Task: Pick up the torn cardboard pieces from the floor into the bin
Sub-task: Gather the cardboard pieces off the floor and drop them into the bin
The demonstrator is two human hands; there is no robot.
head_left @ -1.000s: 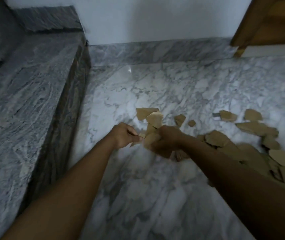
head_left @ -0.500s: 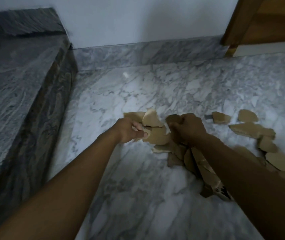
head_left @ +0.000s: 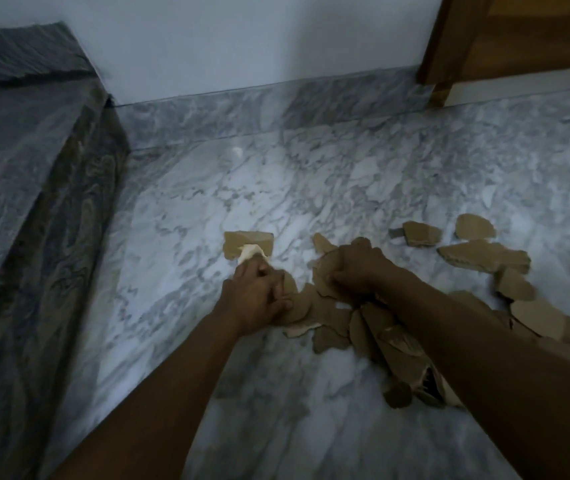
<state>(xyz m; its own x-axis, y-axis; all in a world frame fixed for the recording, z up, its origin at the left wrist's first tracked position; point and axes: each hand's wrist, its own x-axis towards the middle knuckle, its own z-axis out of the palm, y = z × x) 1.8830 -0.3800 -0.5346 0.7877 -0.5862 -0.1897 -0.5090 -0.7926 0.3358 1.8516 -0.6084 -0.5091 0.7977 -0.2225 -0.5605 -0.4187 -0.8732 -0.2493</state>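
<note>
Torn cardboard pieces point(head_left: 484, 258): most on marble floor point(head_left: 207, 202). Left hand point(head_left: 255, 296), right hand point(head_left: 356, 268): fingers clamped on handfuls. Bin unseen.

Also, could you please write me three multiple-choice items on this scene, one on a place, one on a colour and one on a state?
1. The stone step lies on which side of the cardboard pieces? A the person's left B the person's right C beneath them
2. The cardboard pieces are: A brown B blue C red
3. The right hand is: A flat and empty B curled round cardboard pieces C out of view
1 A: the step fills the left edge. 2 A: every piece looks tan-brown. 3 B: its fingers close over pieces.
</note>
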